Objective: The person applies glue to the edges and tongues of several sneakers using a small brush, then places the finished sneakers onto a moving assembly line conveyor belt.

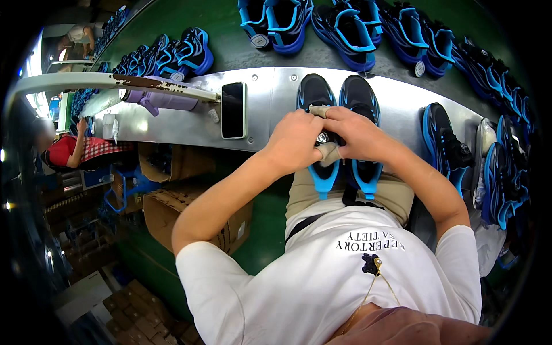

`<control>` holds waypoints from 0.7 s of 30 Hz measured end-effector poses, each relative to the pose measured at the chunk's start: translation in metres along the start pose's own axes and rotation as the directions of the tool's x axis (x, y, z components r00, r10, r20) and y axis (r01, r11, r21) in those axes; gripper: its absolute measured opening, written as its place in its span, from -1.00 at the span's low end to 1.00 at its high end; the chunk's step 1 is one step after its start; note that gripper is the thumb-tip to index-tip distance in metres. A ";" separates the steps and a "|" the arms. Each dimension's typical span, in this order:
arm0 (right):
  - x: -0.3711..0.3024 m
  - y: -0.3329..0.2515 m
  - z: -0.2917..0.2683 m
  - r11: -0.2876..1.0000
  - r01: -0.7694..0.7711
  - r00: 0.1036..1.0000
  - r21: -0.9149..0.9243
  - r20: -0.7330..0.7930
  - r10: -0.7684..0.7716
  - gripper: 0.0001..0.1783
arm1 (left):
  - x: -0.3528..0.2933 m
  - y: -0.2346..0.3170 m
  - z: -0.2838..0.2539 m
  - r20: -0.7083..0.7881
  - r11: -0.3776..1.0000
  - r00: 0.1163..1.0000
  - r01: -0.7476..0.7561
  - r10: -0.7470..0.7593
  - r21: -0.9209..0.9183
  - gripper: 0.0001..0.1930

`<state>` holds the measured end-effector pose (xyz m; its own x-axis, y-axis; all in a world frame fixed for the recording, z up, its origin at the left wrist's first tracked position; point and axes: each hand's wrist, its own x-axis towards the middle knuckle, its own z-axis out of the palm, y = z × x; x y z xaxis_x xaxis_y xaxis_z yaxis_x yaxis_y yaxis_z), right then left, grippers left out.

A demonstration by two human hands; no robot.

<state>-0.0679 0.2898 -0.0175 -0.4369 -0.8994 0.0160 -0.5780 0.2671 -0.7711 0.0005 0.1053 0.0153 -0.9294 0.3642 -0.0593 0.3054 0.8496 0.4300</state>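
Observation:
Two black sneakers with bright blue collars lie side by side on the metal bench edge, toes pointing away from me. Both my hands close in over the left sneaker (315, 92). My left hand (293, 141) grips it from the left, fingers bent around its upper. From the other side my right hand (363, 137) pinches at the same spot, and beige wraps cover some fingertips. Between the hands shows a small round dial (322, 138) on the tongue; the fingers partly hide it. The right sneaker (360, 95) lies beneath my right hand, its blue collar toward me.
Left of the pair lie a phone (233, 110) and a lilac bottle (172, 102), near a chipped white bar (115, 81). More sneakers (348, 34) line the green surface beyond; others (443, 141) stand right. Cardboard boxes (164, 210) sit lower left. A person (86, 146) works far left.

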 end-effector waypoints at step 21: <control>0.010 -0.005 -0.037 0.994 -0.008 1.000 -0.105 -0.031 0.005 -0.43 | -0.072 0.051 0.051 0.052 0.723 0.956 0.252 -0.287 -0.643 -0.78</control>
<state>-0.0948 0.2920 0.0104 -0.4607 -0.8870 0.0316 -0.6433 0.3093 -0.7003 0.0933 0.1419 -0.0044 -0.9658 0.1242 -0.2275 -0.1470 0.4604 0.8755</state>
